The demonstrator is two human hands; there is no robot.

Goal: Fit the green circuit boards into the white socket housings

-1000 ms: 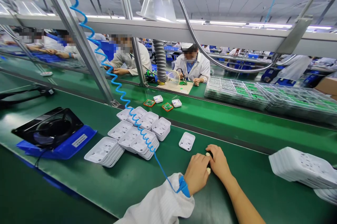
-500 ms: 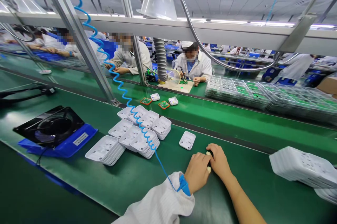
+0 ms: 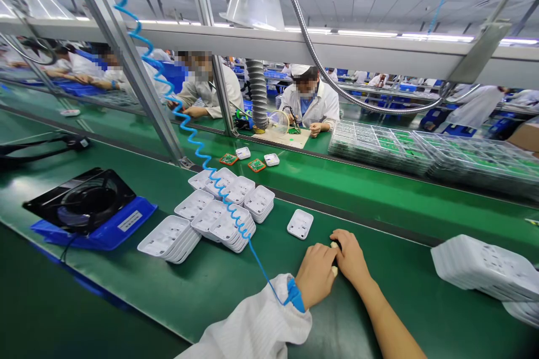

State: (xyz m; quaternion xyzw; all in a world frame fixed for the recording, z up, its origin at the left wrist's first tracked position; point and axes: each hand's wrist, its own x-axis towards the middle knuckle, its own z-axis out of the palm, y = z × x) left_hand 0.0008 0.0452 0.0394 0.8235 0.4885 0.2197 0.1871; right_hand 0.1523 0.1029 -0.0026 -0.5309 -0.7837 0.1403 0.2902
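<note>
My left hand, with a blue strap at the wrist and pale finger cots on its fingertips, rests on the green bench. Its outstretched fingers meet my right hand, which lies palm down with its fingers loosely apart. Nothing shows in either hand; the undersides of the fingers are hidden. Just beyond them lies a single white plastic cover, flat on the bench. To the left stand several stacks of similar white covers; another leaning stack is at the right.
A blue coiled cord runs over the left stacks to my wrist. A black fan sits on a blue bin at the left. Green boards with orange rims lie on the belt. Clear trays and a co-worker are across it.
The boards and small white pieces on the belt have shifted left. A small light object has appeared at the belt's right edge. Both hands stay in place.
</note>
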